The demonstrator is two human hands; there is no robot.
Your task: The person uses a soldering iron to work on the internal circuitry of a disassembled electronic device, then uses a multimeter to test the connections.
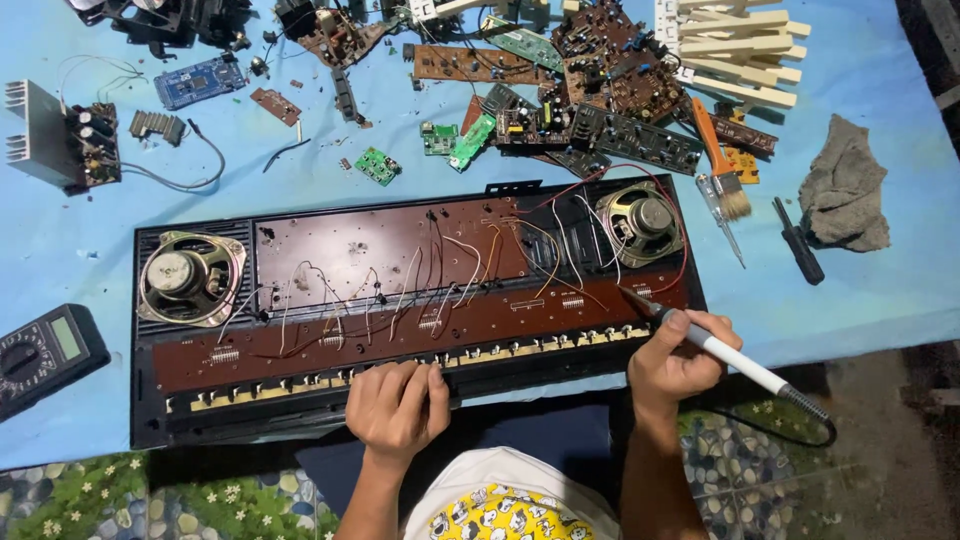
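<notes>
I see the opened keyboard chassis [420, 320] lying flat across the blue table [880, 290], its brown circuit board [400, 335] bare and many thin wires [440, 265] already run across it. My right hand [675, 360] has its fingers closed around a white soldering iron [715, 345], tip down on the board's right end, at about 3 o'clock from the chassis centre. My left hand [398, 405] rests curled on the front edge at 6 o'clock, fingers bent, gripping nothing that I can make out. I judge the wiring well along, with the case still open.

A speaker [190, 278] sits at 9 o'clock, another [640, 222] at 2 o'clock. Loose boards [590, 100], keys [735, 55], a brush [722, 160], a screwdriver [798, 240] and a rag [845, 185] crowd 12 to 2 o'clock; a multimeter [40, 355] lies at 8 o'clock. The iron's cord [800, 420] trails behind my wrist.
</notes>
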